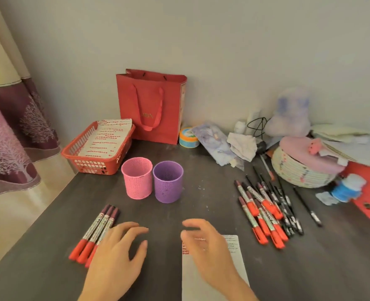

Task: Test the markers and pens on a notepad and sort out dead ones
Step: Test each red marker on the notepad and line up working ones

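Observation:
Three red markers (95,233) with dark caps lie side by side at the left of the dark table. My left hand (116,255) hovers over their lower ends, fingers relaxed, holding nothing. My right hand (203,244) is spread above a white notepad sheet (236,253) with red scribbles at its top. To the right lies a heap of red markers (262,213) mixed with several black pens (288,211). A pink mesh cup (137,181) and a purple mesh cup (168,184) stand upright, touching, at mid-table.
A red basket (88,164) with printed paper sits at the back left, a red gift bag (151,105) behind it. The back right is cluttered with a woven round box (299,172), a soft toy (290,114), papers and a small tin (188,137). A curtain hangs left.

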